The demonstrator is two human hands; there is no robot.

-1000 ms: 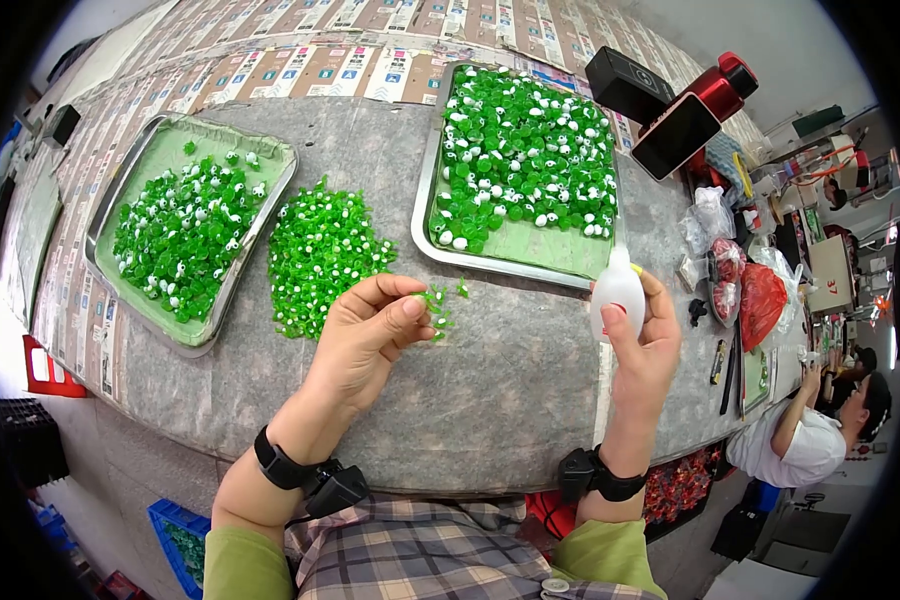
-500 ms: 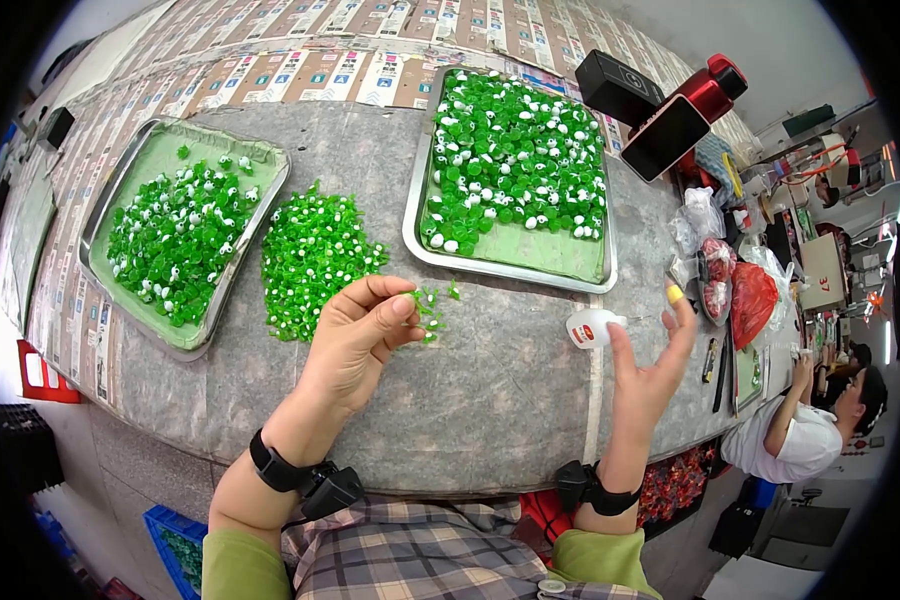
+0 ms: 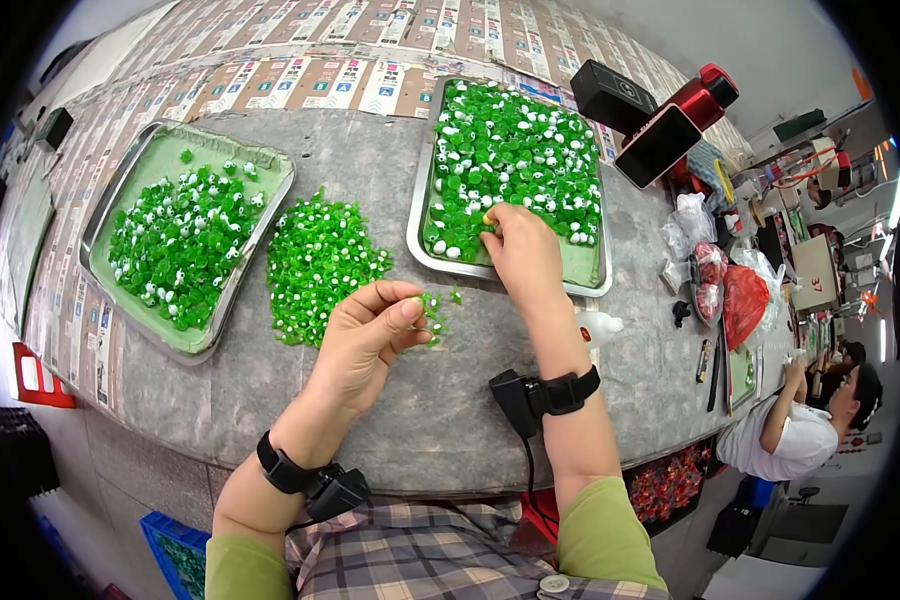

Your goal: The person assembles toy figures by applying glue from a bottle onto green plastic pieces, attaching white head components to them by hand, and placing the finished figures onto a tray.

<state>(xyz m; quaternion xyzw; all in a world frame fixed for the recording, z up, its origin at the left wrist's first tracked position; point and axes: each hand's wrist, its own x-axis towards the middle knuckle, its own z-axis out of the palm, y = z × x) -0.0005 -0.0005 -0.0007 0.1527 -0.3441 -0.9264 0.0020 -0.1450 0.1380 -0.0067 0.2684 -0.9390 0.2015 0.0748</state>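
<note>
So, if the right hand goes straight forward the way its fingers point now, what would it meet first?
Most likely the green and white pieces in the right tray: the fingertips of the right hand are right at them, though this view leaves contact unclear.

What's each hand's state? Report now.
Left hand: pinched closed; what it holds, if anything, can't be told.
Right hand: curled at green-and-white pieces in the right metal tray; grip can't be told.

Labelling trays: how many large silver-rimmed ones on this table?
2: left tray, left of the green pile; right tray, right hand over its near side.
</note>
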